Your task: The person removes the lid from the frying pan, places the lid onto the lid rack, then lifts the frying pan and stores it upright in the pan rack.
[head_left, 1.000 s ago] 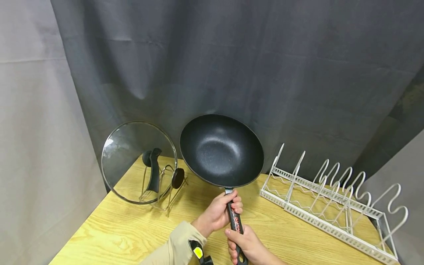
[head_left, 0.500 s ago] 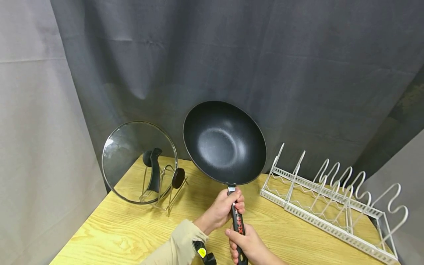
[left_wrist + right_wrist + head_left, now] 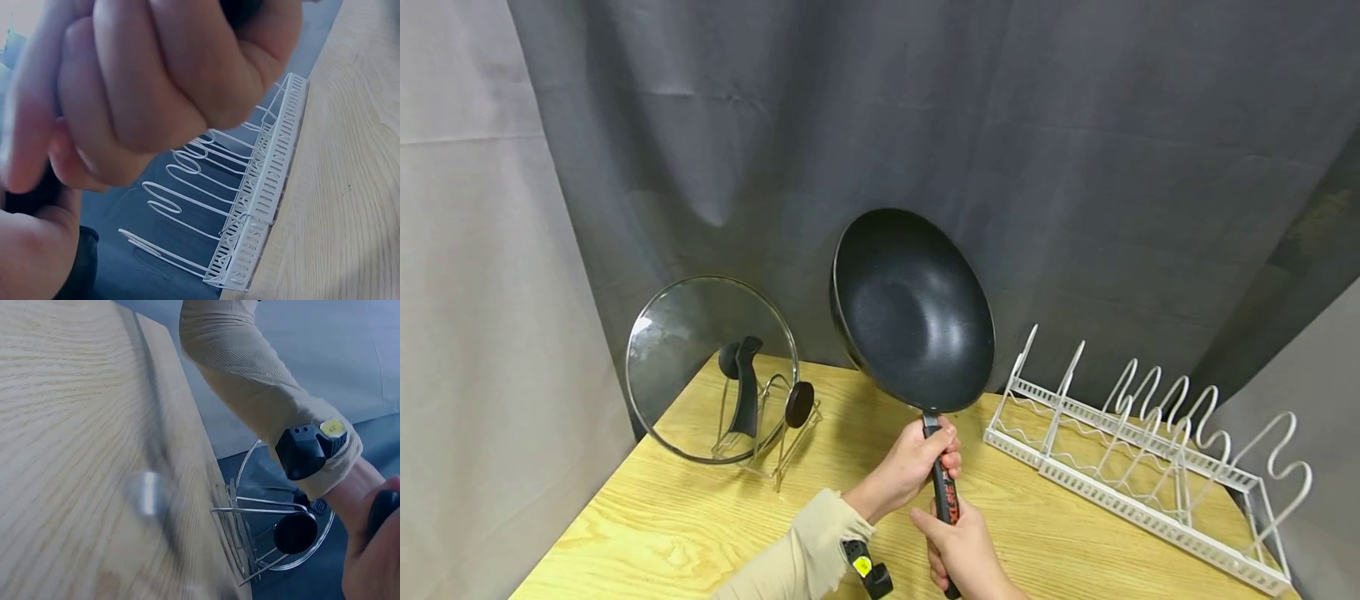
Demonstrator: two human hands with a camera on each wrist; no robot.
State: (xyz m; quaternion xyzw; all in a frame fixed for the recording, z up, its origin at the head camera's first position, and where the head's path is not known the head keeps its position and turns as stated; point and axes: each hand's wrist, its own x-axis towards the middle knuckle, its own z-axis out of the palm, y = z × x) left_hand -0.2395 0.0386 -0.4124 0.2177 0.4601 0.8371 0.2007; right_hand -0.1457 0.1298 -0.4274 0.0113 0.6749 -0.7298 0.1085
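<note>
A black wok (image 3: 917, 308) is held up over the table in the head view, tilted with its dark inside facing me and turned toward the right. My left hand (image 3: 913, 468) wraps the upper part of its black handle (image 3: 951, 500), just below the metal joint. Lower down, my right hand (image 3: 970, 552) grips the handle's end, thumb lying along the left side. Curled fingers (image 3: 150, 75) fill the top of the left wrist view. At the right edge of the right wrist view, a hand (image 3: 375, 562) closes round a black grip.
To the left, a glass lid (image 3: 700, 375) with a black knob leans in a wire stand (image 3: 782, 450). A white extendable pan rack (image 3: 1150, 517) with wavy dividers stands on the wooden table (image 3: 647, 517) at right. A dark curtain (image 3: 925, 125) hangs close behind the wok.
The wok has risen and tipped more upright, its face swinging rightward and showing more of its left outer side. Both hands keep their grip, shifting slightly right.
</note>
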